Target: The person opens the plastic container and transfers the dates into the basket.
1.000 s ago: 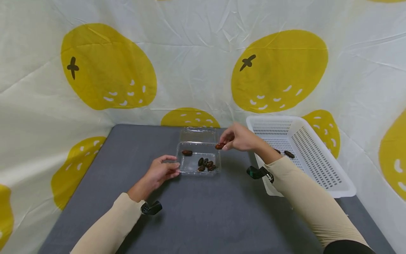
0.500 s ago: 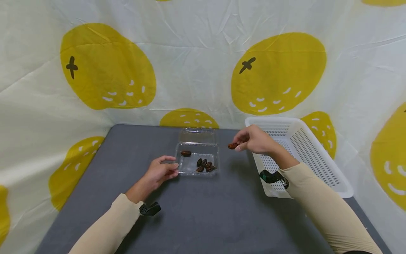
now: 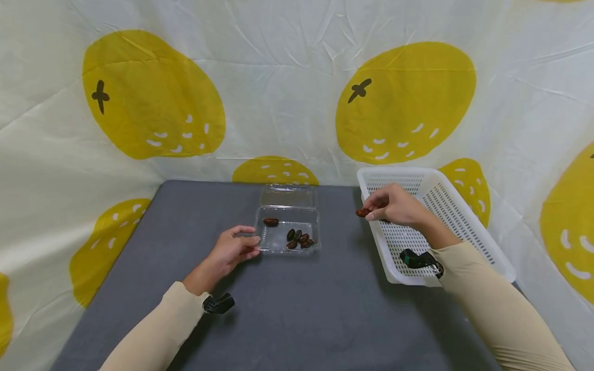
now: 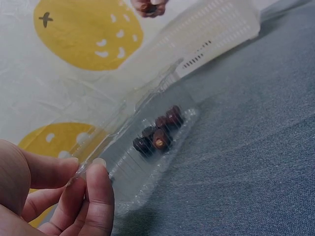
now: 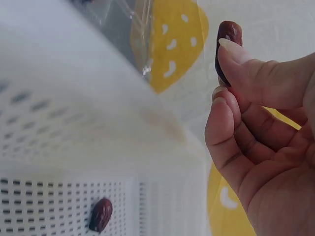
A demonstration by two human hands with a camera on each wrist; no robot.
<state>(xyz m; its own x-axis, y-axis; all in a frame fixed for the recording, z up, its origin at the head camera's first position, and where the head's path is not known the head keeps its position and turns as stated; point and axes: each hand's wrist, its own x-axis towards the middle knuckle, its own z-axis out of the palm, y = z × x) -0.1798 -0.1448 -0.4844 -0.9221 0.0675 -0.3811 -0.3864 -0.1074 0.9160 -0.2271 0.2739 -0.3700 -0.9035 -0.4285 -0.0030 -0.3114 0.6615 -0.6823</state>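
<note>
At the near left corner of a clear plastic clamshell box (image 3: 278, 238), my left hand (image 3: 232, 248) pinches the rim between thumb and finger, as the left wrist view shows. The box's lid (image 3: 287, 196) is folded back. Several dates (image 3: 304, 239) cluster in its near right part, and a single date (image 3: 270, 222) lies at the far left. My right hand (image 3: 394, 207) pinches a wrinkled brown date (image 5: 229, 37) between thumb and fingertips, over the left rim of a white plastic basket (image 3: 389, 265). Inside the basket lies another date (image 5: 101, 215).
The basket stands on the right side of the grey tabletop (image 3: 297, 319), apart from the box. A white curtain (image 3: 278, 93) with yellow fruit prints hangs behind and around the table.
My right hand has moved right, from the box's right edge to the basket's left rim, with the date still pinched. The left hand keeps its place at the box.
</note>
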